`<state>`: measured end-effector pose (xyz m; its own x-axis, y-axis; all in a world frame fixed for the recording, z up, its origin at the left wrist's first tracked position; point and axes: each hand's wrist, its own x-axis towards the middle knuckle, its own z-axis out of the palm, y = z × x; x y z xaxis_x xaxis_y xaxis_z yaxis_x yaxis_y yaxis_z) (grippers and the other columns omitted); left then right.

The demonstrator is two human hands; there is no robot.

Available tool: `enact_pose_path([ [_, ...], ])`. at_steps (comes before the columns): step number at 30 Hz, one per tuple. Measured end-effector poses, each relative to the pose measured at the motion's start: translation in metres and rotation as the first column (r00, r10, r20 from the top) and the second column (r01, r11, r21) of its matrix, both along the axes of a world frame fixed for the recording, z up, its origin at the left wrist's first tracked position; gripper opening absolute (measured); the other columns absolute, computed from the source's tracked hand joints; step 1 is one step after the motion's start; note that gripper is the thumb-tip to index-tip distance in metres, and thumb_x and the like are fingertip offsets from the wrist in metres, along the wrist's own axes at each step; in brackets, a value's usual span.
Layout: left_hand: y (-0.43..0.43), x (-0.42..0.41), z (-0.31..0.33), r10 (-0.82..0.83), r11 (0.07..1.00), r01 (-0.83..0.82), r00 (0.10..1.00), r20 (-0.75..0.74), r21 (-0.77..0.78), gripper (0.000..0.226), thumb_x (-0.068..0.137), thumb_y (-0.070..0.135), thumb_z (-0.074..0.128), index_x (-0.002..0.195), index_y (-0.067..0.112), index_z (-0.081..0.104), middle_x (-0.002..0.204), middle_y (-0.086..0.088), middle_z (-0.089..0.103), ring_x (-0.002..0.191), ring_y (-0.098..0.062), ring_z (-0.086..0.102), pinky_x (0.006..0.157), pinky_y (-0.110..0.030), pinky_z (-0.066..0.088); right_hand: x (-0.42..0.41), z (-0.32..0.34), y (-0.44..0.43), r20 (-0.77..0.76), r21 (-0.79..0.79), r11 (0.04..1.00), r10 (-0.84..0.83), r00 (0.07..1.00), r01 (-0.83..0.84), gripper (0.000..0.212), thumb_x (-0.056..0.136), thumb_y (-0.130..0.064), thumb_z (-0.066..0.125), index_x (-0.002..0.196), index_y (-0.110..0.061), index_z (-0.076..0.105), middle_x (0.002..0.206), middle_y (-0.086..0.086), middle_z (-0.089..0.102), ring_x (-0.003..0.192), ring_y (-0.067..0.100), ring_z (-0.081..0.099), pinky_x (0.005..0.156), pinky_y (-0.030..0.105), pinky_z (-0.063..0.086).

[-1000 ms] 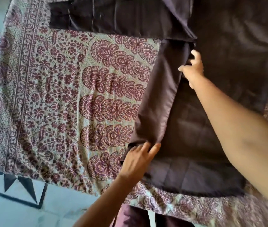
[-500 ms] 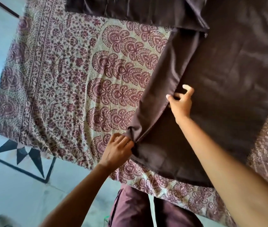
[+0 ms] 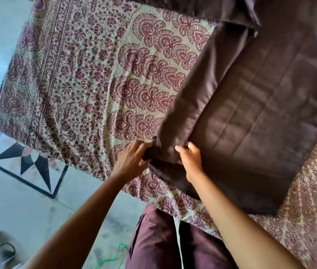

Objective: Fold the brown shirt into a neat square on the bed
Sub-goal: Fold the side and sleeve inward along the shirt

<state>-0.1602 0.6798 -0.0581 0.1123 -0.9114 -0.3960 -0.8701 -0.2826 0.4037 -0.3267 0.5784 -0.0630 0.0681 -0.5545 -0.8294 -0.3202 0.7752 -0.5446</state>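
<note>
The brown shirt (image 3: 260,105) lies spread over the right half of the bed, its left side turned over as a long folded band running from the top down to my hands. My left hand (image 3: 130,162) pinches the lower left corner of that band near the bed's front edge. Close beside it, my right hand (image 3: 189,160) grips the band's inner edge, thumb on top. A sleeve stretches left along the top of the view.
The bed (image 3: 72,90) wears a maroon and cream patterned cover, bare on its left half. Tiled floor (image 3: 27,200) with a black star inlay lies at the lower left. My legs stand against the bed's front edge. A sandal shows at the bottom left corner.
My right hand slid down the folded band from near the armpit to the hem, ending close to my left hand. The left hand stayed at the lower corner and now pinches it.
</note>
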Motion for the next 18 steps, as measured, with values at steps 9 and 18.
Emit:
enact_pose_path([
  [9,-0.007,-0.021,0.01,0.146,0.982,-0.138,0.988,0.054,-0.129,0.038,0.067,0.006,0.064,0.093,0.022,0.041,0.079,-0.004,0.06,0.051,-0.025,0.058,0.043,-0.024,0.037,-0.015,0.022,0.01,0.289,0.231,0.963,-0.203,0.936,0.138,0.026,0.087,0.003,0.041,0.084,-0.018,0.055,0.07,-0.001,0.065,0.067,0.014,0.062,0.055,0.027,0.053],
  [18,0.026,-0.012,-0.008,-0.039,0.98,0.083,0.972,0.232,-0.183,0.021,0.081,0.023,0.057,0.1,0.021,0.047,0.087,-0.004,0.061,0.054,-0.018,0.061,0.033,-0.018,0.032,-0.019,-0.002,0.026,-0.023,0.046,0.976,0.214,0.977,-0.213,0.018,0.088,-0.008,0.058,0.072,-0.016,0.056,0.076,0.008,0.066,0.052,0.007,0.062,0.047,0.017,0.047],
])
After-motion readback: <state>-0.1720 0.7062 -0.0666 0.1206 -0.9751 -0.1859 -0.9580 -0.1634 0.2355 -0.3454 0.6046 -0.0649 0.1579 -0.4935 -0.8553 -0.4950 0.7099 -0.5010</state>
